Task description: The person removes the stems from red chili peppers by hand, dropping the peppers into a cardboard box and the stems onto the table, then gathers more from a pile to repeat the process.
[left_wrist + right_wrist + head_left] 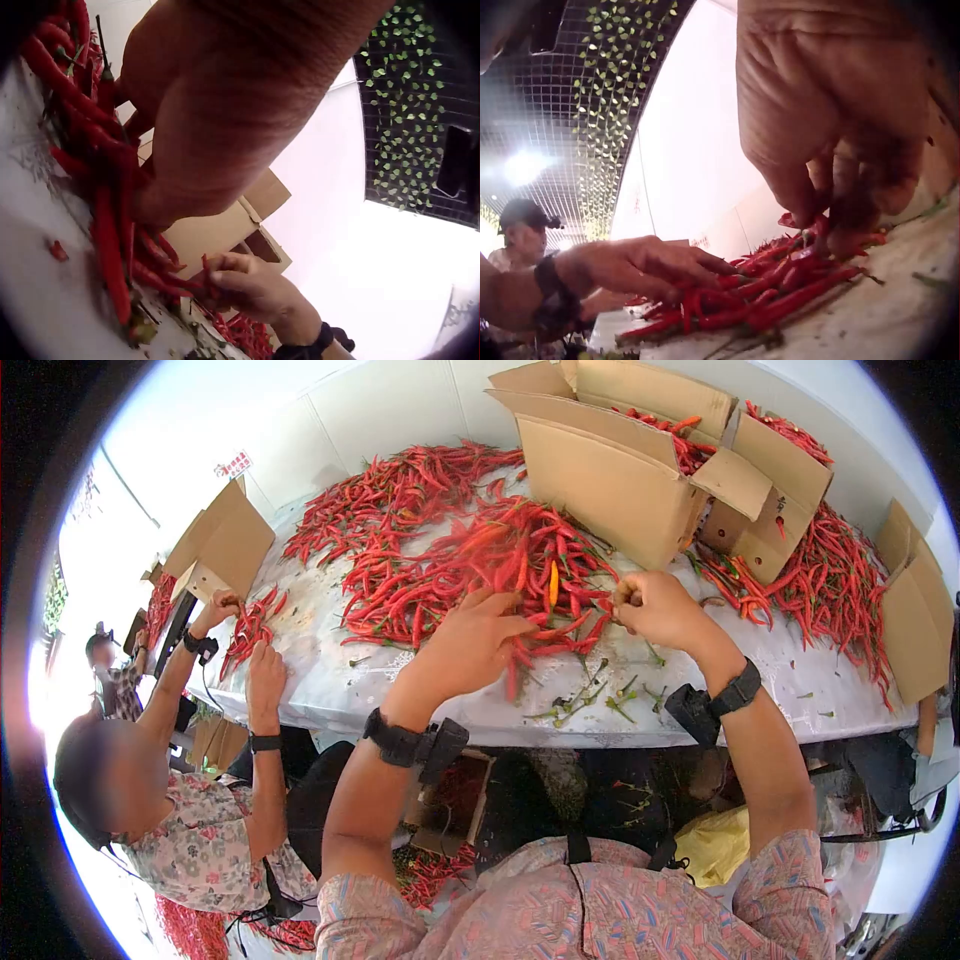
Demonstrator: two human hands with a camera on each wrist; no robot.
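Red chili peppers (440, 580) lie heaped on the cloth-covered table, with one orange-yellow pepper (554, 583) among them. My left hand (465, 645) reaches over the near side of the heap, fingers loosely extended; in the right wrist view these fingers (697, 262) lie on top of the peppers. At the heap's right edge, my right hand (660, 610) pinches a red chili pepper (817, 225) between thumb and fingers. The left wrist view shows the pepper's tip (205, 261) standing up from that pinch. Loose green stems (580, 700) are scattered on the cloth below the hands.
A cardboard box (600, 480) with peppers inside stands behind the heap. More peppers (820, 600) spread at the right beside another carton (915, 610). To the left, another person (190, 810) handles a small pepper pile (250, 630). The table's front edge (560, 738) runs below my wrists.
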